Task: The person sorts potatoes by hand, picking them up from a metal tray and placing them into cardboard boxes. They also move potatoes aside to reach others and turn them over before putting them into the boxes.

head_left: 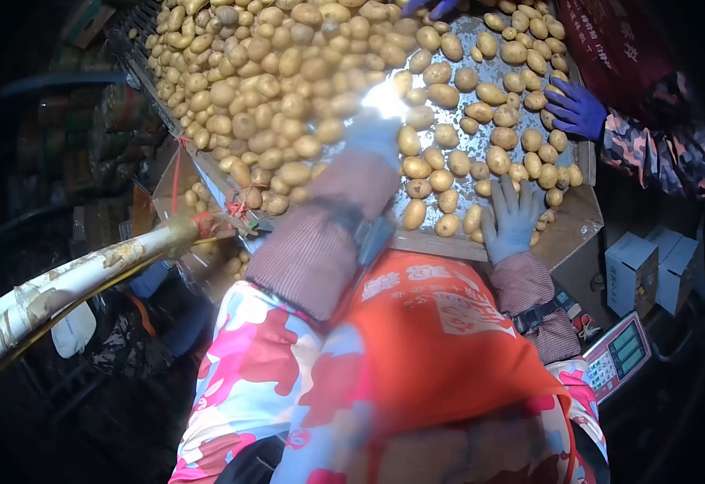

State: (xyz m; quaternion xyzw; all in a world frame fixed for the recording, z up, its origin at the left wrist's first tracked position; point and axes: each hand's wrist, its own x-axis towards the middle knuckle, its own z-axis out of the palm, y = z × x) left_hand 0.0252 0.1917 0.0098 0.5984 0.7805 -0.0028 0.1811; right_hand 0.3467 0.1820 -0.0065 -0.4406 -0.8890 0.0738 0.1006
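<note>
Many yellow potatoes (255, 89) lie heaped at the left of a metal sorting table (467, 58) and thinly spread at its right. My left hand (372, 139), in a pale blue glove, reaches over the table at the heap's edge. Motion and glare smear its fingers, so whether it holds a potato cannot be told. Near the table's front edge, my right hand (513, 222) rests in a grey-blue glove with fingers apart, touching or just above some potatoes. Nothing is visibly gripped in it.
Across the right edge, another person's purple-gloved hand (576, 109) touches potatoes; a second purple glove (431, 6) shows at the top. A tape-wrapped pole (86, 282) juts in from the left. Cartons (631, 270) and a digital scale (618, 359) stand at the right.
</note>
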